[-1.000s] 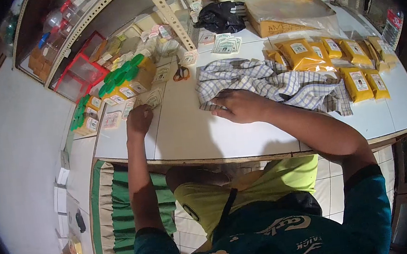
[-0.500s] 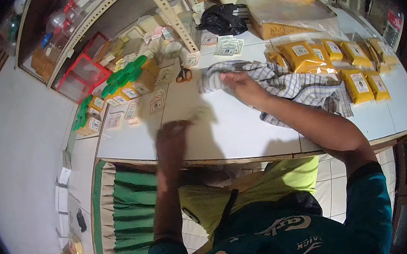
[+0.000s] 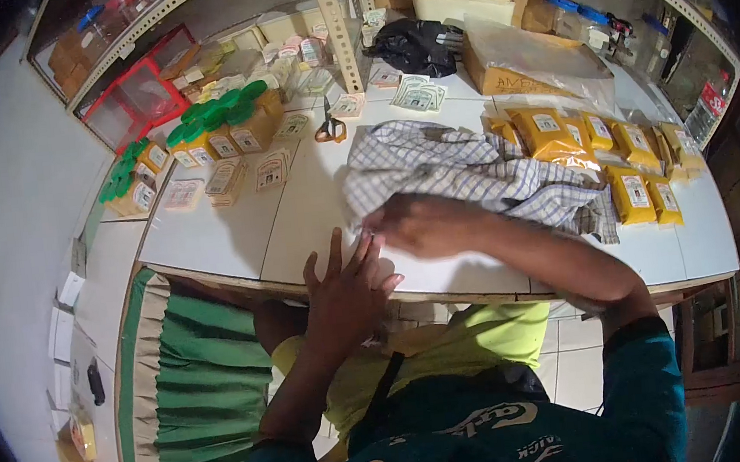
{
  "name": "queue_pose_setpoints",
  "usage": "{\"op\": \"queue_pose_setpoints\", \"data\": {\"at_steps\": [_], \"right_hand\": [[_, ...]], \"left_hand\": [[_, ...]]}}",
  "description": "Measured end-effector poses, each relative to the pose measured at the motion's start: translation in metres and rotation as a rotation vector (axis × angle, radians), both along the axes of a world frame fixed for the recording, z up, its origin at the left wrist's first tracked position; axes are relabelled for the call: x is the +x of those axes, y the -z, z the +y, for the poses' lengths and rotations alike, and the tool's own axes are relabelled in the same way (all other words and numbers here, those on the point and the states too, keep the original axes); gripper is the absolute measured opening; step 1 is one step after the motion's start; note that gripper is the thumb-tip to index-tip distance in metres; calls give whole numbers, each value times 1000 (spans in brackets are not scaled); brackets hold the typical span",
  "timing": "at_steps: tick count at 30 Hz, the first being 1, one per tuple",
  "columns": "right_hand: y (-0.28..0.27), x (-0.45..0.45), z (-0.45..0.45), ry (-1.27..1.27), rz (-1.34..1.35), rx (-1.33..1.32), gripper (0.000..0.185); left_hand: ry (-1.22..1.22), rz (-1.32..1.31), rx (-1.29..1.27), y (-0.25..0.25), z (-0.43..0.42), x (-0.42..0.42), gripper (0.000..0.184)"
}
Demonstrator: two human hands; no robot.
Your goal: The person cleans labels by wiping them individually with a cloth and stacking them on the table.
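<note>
A checked cloth (image 3: 462,164), white with blue-grey lines, lies crumpled across the tabletop. Its near left edge is gripped by my right hand (image 3: 427,225), whose fingers are closed and partly hidden. My left hand (image 3: 345,291) is at the table's front edge with its fingers spread. Its fingertips meet the right hand and the bunched edge of the cloth. Whether anything small sits between those touching fingertips is hidden. Behind the cloth, to the left, are orange-handled scissors (image 3: 330,129).
Yellow filled packets (image 3: 632,194) lie on the right. Jars with green lids (image 3: 217,121) and stacks of printed labels (image 3: 271,170) are on the left. A black plastic bag (image 3: 415,47), a cardboard box (image 3: 520,80) and a metal shelf post (image 3: 336,34) stand at the back.
My right hand has pulled the cloth's left edge toward the table's front. My left hand has moved right to meet it, fingers now spread; the blurred pale item by it no longer shows.
</note>
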State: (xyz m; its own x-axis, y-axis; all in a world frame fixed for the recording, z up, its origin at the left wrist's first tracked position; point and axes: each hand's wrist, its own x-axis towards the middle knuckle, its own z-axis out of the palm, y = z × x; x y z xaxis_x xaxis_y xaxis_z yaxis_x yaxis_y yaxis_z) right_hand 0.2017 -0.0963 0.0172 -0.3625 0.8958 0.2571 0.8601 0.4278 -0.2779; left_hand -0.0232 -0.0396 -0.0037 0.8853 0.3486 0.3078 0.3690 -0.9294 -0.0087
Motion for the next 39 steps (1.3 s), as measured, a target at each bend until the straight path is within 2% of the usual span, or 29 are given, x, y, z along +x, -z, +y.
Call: {"op": "queue_pose_setpoints", "data": {"at_steps": [2,3,4,5,6,8,9,10,11,13,14,16,18,19,20,22,24,26,28,29,30,32,34,36,38,39], "right_hand": [[14,-13,-5,-27,-30,420,41],[7,1,0,-131,-59,193,42],[4,4,-3,43,171,-60,43],[-1,3,-4,49,110,-75,45],[-7,3,-3,60,43,-78,46],[6,-15,-8,-42,-59,366,45],[6,-8,-1,-114,-70,361,44],[6,1,-2,46,193,-124,44],[9,-1,-6,48,198,-130,44],[7,-1,-2,8,5,-6,41],[13,-23,-17,105,45,211,40],[9,-4,-6,-38,153,-22,40],[10,7,0,50,167,128,39],[11,5,-1,17,52,192,38],[-22,-15,-18,46,-217,-27,36],[17,-9,-11,44,10,13,42],[5,11,-3,75,211,-148,43],[5,2,-7,64,162,-56,42],[8,-21,-23,56,8,181,40],[-1,-1,-11,-103,0,-38,38],[4,9,-4,70,243,-229,37],[21,21,3,28,104,95,37],[14,-12,-13,-17,-105,95,39],[17,-4,-13,-15,-52,71,42],[-1,23,-4,267,216,-268,44],[10,34,2,220,89,-27,45]], "left_hand": [[-7,24,21,-2,-2,3,58],[-23,10,-9,-1,-3,4,61],[-41,7,-42,0,-7,2,63],[-42,2,-37,1,-11,-1,63],[-45,33,-26,0,-13,-2,64],[-47,38,16,-6,-5,7,66],[-56,50,-21,-5,-7,6,67],[-64,70,-67,-3,-11,3,69],[-72,93,-67,-3,-11,3,69],[-56,84,-64,-5,-12,3,66],[-48,72,-70,-7,-11,4,63],[-17,38,-101,-7,-13,1,56],[-13,-65,-24,-3,-12,4,53],[-12,-68,-21,-5,-13,3,53],[-19,-20,-45,-8,-13,2,56],[-36,40,-77,-11,-12,2,58],[-41,16,-72,-11,-13,6,62],[-40,67,-82,-15,-14,4,63],[-55,111,-97,-16,-10,6,63],[-51,73,-73,-12,-9,7,63],[-40,45,-53,-7,-10,5,62],[-34,23,7,-9,-9,5,61],[-21,87,-82,-15,-7,4,60],[-13,48,-71,-7,1,6,59],[10,17,-64,-7,3,4,58],[27,25,-75,-14,3,4,50]]}}
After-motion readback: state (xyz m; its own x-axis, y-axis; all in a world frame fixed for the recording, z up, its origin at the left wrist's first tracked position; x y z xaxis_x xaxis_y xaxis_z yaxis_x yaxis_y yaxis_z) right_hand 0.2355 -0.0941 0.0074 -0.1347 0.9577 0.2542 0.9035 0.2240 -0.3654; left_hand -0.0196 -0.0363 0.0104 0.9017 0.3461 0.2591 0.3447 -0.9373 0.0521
